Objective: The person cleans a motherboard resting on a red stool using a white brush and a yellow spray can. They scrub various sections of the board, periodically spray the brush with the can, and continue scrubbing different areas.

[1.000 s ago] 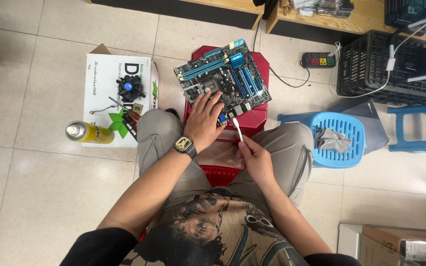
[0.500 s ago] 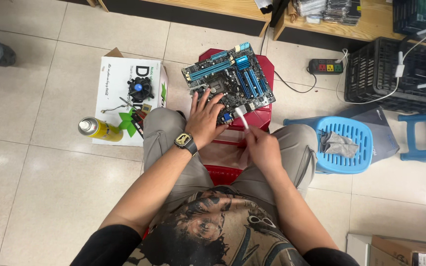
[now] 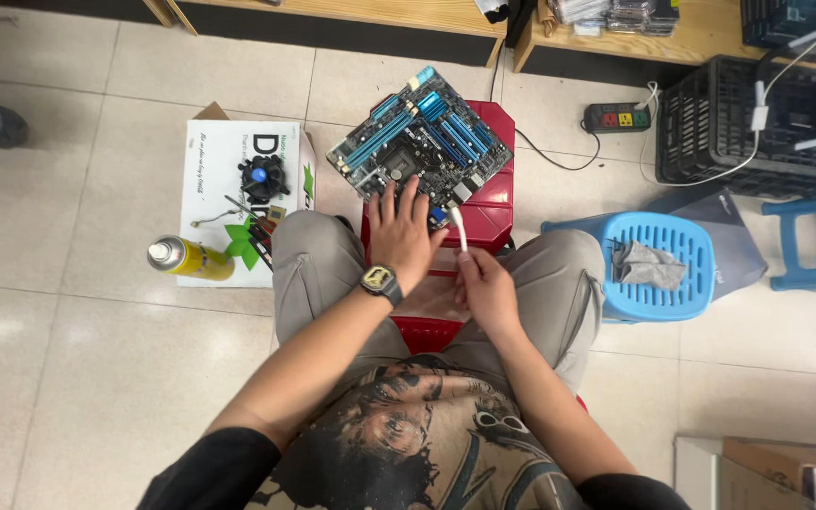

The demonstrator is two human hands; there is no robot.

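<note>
A dark computer motherboard [image 3: 422, 144] with blue slots lies on a red plastic stool [image 3: 490, 201] between my knees. My left hand [image 3: 401, 231], with a wristwatch, rests flat on the board's near edge, fingers spread. My right hand [image 3: 486, 288] grips a small white brush [image 3: 458, 229] by its handle, the tip pointing up toward the board's near right corner. Both forearms reach out from my lap.
A white cardboard box [image 3: 214, 175] on the floor at left carries a round cooler fan [image 3: 263, 177] and small tools. A yellow spray can [image 3: 189, 257] lies beside it. At right stand a blue stool with a grey cloth [image 3: 650, 264], a power strip [image 3: 619, 117] and a black crate [image 3: 757, 123].
The view has shifted slightly. My left hand stays on the motherboard's near edge; my right hand with the white brush has moved a little back from the board.
</note>
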